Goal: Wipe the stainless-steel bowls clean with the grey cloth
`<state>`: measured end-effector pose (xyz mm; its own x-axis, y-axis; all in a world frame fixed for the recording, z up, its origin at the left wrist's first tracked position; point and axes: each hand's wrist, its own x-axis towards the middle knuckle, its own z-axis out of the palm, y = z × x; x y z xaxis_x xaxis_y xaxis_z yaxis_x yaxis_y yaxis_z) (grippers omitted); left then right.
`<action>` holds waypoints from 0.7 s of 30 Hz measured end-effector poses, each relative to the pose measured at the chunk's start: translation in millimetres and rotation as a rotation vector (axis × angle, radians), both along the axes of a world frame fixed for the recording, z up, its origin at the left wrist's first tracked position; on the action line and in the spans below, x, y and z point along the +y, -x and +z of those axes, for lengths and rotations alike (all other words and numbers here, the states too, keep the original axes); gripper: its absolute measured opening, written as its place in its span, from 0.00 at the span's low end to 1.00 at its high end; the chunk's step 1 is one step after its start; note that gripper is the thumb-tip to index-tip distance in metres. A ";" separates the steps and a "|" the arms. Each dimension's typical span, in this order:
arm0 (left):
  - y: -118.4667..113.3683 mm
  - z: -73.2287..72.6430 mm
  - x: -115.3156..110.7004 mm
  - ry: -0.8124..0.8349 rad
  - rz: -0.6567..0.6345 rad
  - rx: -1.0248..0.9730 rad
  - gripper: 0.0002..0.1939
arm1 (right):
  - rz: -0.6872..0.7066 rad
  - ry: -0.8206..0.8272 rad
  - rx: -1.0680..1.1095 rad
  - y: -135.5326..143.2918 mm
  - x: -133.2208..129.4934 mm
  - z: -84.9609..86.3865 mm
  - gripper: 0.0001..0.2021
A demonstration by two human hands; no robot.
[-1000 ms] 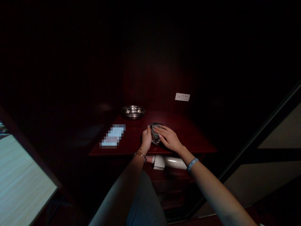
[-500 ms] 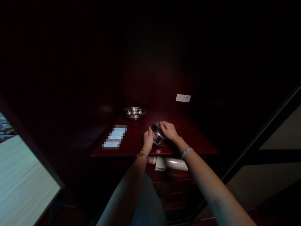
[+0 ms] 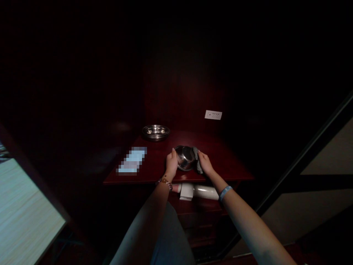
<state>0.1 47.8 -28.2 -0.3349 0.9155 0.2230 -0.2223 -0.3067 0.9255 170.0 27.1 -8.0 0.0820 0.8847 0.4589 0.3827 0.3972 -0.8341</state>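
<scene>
A shiny metal bowl is tilted above the dark red desk, its outer bottom turned toward me. My left hand grips its left rim, thumb on the near side. A grey cloth is in my right hand, pressed at the bowl's right edge; the fingers behind the cloth are partly hidden. Farther back on the left stand stacked metal bowls.
On the desk, a pixelated pale rectangle lies at the left. Below the desktop, a shelf holds a white roll and a small white box. A wall socket is behind. A light wooden tabletop juts in at left.
My right hand has slid with the cloth from the bowl's upper side to its right edge, uncovering more of the bottom. My left hand keeps its hold on the rim.
</scene>
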 end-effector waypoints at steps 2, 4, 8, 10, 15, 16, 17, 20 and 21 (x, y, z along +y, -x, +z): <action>0.3 0.3 -0.7 -0.001 -0.003 0.006 0.28 | 0.008 0.033 0.037 -1.5 -5.1 -4.6 0.28; 0.4 1.1 -1.4 0.000 -0.019 -0.006 0.28 | 0.007 0.050 0.037 -1.4 -9.1 -7.2 0.29; 0.7 2.8 -0.8 0.010 -0.016 -0.064 0.29 | 0.006 0.025 -0.066 4.2 -15.3 -10.0 0.28; 1.0 3.2 0.2 0.013 0.007 -0.091 0.30 | 0.003 -0.020 -0.144 9.0 -18.7 -12.1 0.27; 1.5 4.3 1.4 -0.011 0.059 -0.140 0.33 | 0.022 -0.189 -0.283 19.9 -29.4 -20.3 0.23; 1.3 4.6 1.2 -0.018 0.063 -0.141 0.34 | 0.026 -0.216 -0.313 21.2 -31.7 -21.6 0.23; 1.0 5.0 1.0 -0.024 0.066 -0.137 0.34 | 0.028 -0.233 -0.344 22.3 -34.0 -22.5 0.23; -0.3 5.8 0.3 -0.034 0.067 -0.102 0.33 | 0.033 -0.271 -0.428 24.3 -40.3 -21.8 0.25; -0.8 5.9 0.3 -0.036 0.063 -0.088 0.33 | 0.049 -0.292 -0.460 24.9 -42.1 -20.5 0.25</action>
<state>0.8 48.1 -22.3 -0.4112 0.8840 0.2222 -0.2819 -0.3552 0.8913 145.1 -15.0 -28.5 -0.2230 0.7132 0.6646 0.6576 0.6133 -0.4375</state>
